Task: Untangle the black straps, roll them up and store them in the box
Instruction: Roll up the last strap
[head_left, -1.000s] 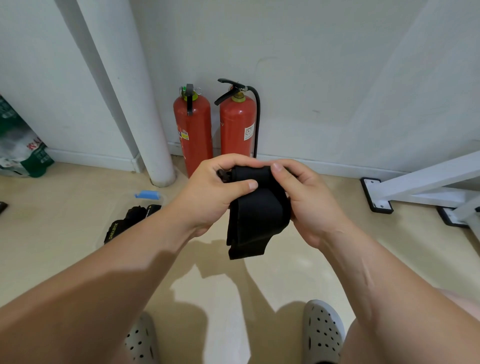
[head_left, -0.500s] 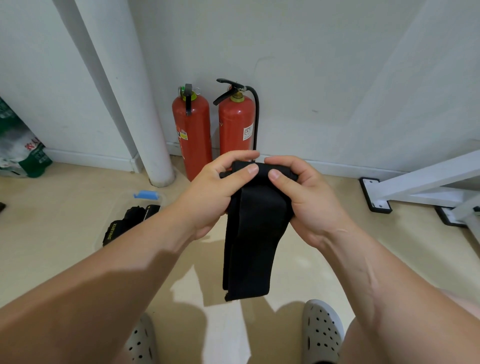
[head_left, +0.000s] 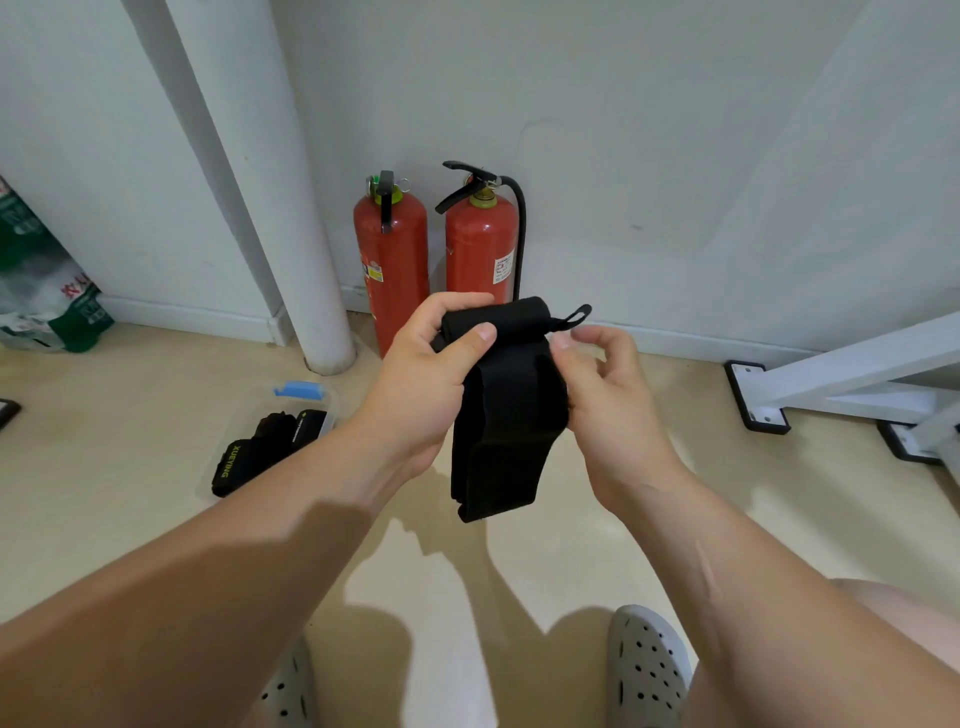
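I hold a wide black strap (head_left: 506, 410) in front of me, above the floor. Its top end is wound into a small roll with a thin loop sticking out to the right, and the free length hangs down. My left hand (head_left: 426, 384) grips the roll from the left, thumb across its front. My right hand (head_left: 605, 400) pinches the strap's right edge just below the roll, fingers curled. A clear plastic box (head_left: 244, 415) with a blue clip lies on the floor to the left, with rolled black straps (head_left: 270, 447) inside.
Two red fire extinguishers (head_left: 395, 260) stand against the wall behind the strap. A white round pillar (head_left: 291, 234) rises left of them. A white metal frame (head_left: 841, 374) with black feet lies at the right. A green and white bag (head_left: 41, 280) leans at the far left. My grey clogs (head_left: 647, 670) are below.
The roll at the strap's top has grown and its thin loop now sticks out to the right. My right hand slid from the top of the strap down to its right edge.
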